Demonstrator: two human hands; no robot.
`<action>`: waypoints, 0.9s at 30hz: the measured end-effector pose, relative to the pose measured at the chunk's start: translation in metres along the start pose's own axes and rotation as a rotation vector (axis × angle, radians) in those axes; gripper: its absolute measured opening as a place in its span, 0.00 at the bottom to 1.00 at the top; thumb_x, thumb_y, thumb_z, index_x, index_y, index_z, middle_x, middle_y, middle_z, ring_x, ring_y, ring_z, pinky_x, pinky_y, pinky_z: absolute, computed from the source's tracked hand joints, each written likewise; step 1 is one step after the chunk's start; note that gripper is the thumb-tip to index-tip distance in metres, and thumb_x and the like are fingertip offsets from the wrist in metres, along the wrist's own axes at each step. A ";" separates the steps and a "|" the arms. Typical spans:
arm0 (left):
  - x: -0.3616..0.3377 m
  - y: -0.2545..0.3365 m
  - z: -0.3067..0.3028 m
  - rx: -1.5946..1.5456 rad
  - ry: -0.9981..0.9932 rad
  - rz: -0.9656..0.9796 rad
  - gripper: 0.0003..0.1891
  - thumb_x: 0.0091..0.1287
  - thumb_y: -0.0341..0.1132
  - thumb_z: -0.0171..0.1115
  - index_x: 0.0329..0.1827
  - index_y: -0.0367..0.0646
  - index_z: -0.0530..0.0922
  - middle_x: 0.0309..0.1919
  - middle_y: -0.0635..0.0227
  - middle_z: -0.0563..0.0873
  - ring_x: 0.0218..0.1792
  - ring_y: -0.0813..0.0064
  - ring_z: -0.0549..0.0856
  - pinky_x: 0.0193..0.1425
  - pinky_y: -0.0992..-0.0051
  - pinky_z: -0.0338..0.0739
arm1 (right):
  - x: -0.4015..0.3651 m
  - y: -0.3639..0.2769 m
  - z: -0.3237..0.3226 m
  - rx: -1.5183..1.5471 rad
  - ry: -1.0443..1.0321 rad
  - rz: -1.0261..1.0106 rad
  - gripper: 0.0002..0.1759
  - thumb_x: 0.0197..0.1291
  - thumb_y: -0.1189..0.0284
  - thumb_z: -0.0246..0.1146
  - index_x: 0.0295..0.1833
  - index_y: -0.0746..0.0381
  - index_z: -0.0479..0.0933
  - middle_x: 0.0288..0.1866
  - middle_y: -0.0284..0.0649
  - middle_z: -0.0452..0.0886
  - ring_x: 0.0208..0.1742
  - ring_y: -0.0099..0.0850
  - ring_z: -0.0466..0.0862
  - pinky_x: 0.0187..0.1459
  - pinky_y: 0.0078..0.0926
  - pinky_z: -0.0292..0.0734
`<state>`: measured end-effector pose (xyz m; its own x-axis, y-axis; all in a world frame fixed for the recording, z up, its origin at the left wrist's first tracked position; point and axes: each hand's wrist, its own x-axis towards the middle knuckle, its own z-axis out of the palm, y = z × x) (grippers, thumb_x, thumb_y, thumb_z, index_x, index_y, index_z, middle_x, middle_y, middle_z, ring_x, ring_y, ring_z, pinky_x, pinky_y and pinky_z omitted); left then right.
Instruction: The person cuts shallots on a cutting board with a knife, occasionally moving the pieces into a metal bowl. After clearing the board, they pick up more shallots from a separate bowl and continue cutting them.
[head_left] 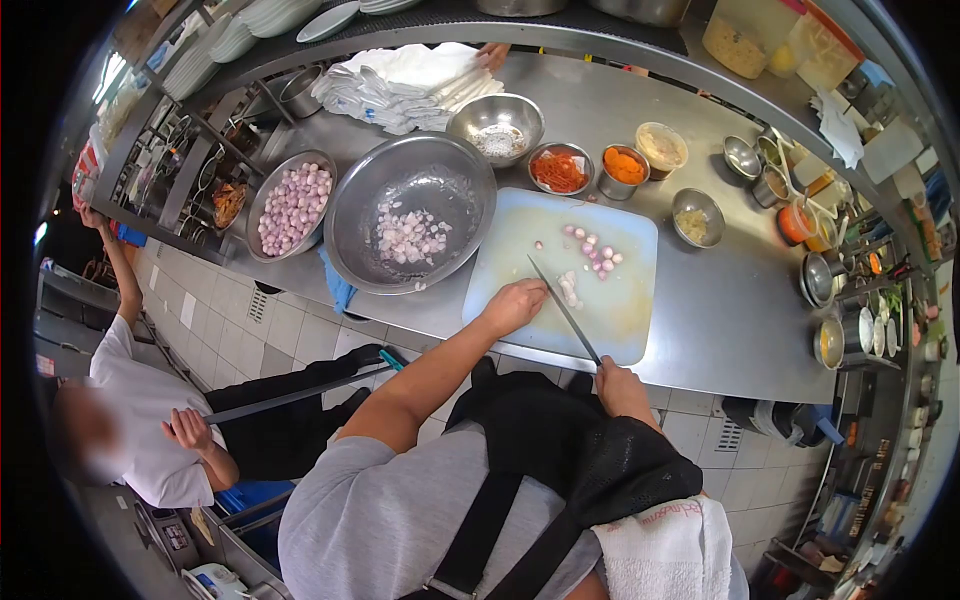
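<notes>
A knife [568, 315] lies slanted over the white cutting board [620, 320], its handle in my right hand [622, 388], which is closed round it. Left of the blade, my left hand [517, 305] rests on the board with fingers curled together; whatever they hold is hidden. Cut shallot pieces [569, 289] lie just right of the blade. Beyond them sits a cluster of whole peeled shallots [603, 258], and a single shallot [539, 245] is near the knife tip. To the left, a large steel bowl [345, 215] contains chopped shallots [408, 236].
A bowl of whole shallots [293, 208] stands far left. Behind the board are a bowl of white powder [497, 138], a bowl of red shreds [560, 170], an orange-filled cup [625, 167] and a small steel bowl [698, 218]. Another person [150, 420] holds a long pole at left.
</notes>
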<state>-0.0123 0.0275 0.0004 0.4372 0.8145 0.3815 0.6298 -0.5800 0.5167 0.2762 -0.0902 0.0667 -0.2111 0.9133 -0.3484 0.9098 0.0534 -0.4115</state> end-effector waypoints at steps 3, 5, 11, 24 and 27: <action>0.000 -0.001 0.001 -0.022 -0.003 0.003 0.05 0.68 0.26 0.70 0.43 0.37 0.89 0.49 0.62 0.91 0.50 0.58 0.91 0.56 0.61 0.89 | 0.004 0.004 0.011 0.007 0.004 0.019 0.15 0.79 0.64 0.59 0.59 0.64 0.78 0.39 0.63 0.90 0.43 0.65 0.90 0.47 0.66 0.84; -0.001 0.000 0.002 -0.027 -0.007 0.002 0.04 0.68 0.27 0.69 0.42 0.37 0.89 0.49 0.62 0.91 0.50 0.57 0.91 0.55 0.60 0.88 | 0.006 0.010 0.015 0.018 0.015 0.017 0.15 0.79 0.65 0.59 0.59 0.64 0.78 0.39 0.63 0.90 0.43 0.65 0.90 0.47 0.66 0.84; 0.000 0.004 0.003 -0.021 -0.003 -0.029 0.04 0.71 0.28 0.68 0.42 0.37 0.89 0.50 0.61 0.91 0.50 0.57 0.91 0.55 0.60 0.88 | 0.006 0.011 0.018 0.074 0.023 0.019 0.12 0.79 0.64 0.59 0.55 0.62 0.78 0.38 0.62 0.89 0.41 0.66 0.89 0.45 0.66 0.83; -0.002 0.003 0.007 -0.016 0.041 -0.047 0.03 0.70 0.27 0.69 0.42 0.37 0.88 0.49 0.61 0.91 0.50 0.56 0.91 0.55 0.60 0.89 | 0.004 0.002 -0.001 0.058 -0.010 0.010 0.14 0.80 0.64 0.58 0.58 0.64 0.78 0.39 0.63 0.89 0.43 0.65 0.90 0.47 0.66 0.84; -0.002 0.005 0.006 -0.019 0.052 -0.041 0.03 0.70 0.28 0.69 0.41 0.37 0.88 0.49 0.62 0.91 0.50 0.57 0.91 0.54 0.60 0.89 | 0.011 0.013 0.017 0.059 -0.036 0.015 0.15 0.79 0.64 0.60 0.59 0.63 0.78 0.39 0.63 0.89 0.43 0.66 0.90 0.47 0.65 0.85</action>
<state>-0.0064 0.0230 -0.0022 0.3771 0.8358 0.3990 0.6341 -0.5470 0.5466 0.2796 -0.0862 0.0432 -0.2115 0.8988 -0.3839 0.8907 0.0155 -0.4544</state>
